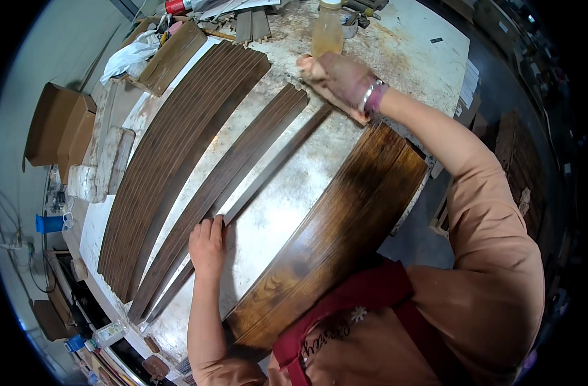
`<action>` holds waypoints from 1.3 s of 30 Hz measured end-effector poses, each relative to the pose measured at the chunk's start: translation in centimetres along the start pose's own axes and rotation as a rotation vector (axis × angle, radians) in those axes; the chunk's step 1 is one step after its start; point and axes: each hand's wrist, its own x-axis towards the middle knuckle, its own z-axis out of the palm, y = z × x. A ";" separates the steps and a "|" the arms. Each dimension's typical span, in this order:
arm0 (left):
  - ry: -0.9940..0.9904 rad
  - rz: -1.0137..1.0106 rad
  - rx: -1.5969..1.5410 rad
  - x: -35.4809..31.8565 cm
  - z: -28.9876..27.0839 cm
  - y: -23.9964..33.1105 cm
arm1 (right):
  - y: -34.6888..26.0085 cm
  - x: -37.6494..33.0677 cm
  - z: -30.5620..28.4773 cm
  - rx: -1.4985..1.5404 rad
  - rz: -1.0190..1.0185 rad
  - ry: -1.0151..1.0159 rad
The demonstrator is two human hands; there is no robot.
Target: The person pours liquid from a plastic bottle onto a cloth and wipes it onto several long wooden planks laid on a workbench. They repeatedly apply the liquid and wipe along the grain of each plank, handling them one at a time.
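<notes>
My left hand (208,248), bare, has its fingers closed over a narrow dark wood strip (276,166) lying lengthwise on the worktable. My right hand (339,78), in a thin purplish glove with a bracelet at the wrist, is up by the strip's far end. It is curled and slightly blurred; what it grips cannot be made out. Just beyond it stands a bottle (326,35) of yellowish liquid. Left of the strip lie a few dark strips (242,145) side by side, then a wide row of similar strips (178,141).
Nearest my body lies a broad, glossy brown board (336,212) on the pale, stained worktable (410,51). An open cardboard box (62,128) and a tray of odds and ends (171,58) stand at the left. Short grey slats (252,26) lie at the back.
</notes>
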 end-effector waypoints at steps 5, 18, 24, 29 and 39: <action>-0.133 0.000 -0.064 -0.1 -0.2 3.0 | -4.2 -3.2 7.4 -0.034 -0.578 -0.141; -0.132 -0.071 -0.125 1.2 0.5 3.9 | -3.7 -1.5 6.3 0.212 -0.528 -0.409; -0.100 -0.112 -0.111 1.9 0.8 4.7 | 3.8 0.1 2.2 -0.360 -0.324 -0.315; -0.078 -0.116 -0.084 1.4 0.5 4.8 | 5.0 -0.3 -0.8 -0.176 0.049 -0.086; -0.087 -0.169 -0.119 1.6 0.5 5.8 | 2.6 -0.1 1.8 -0.348 -0.139 -0.126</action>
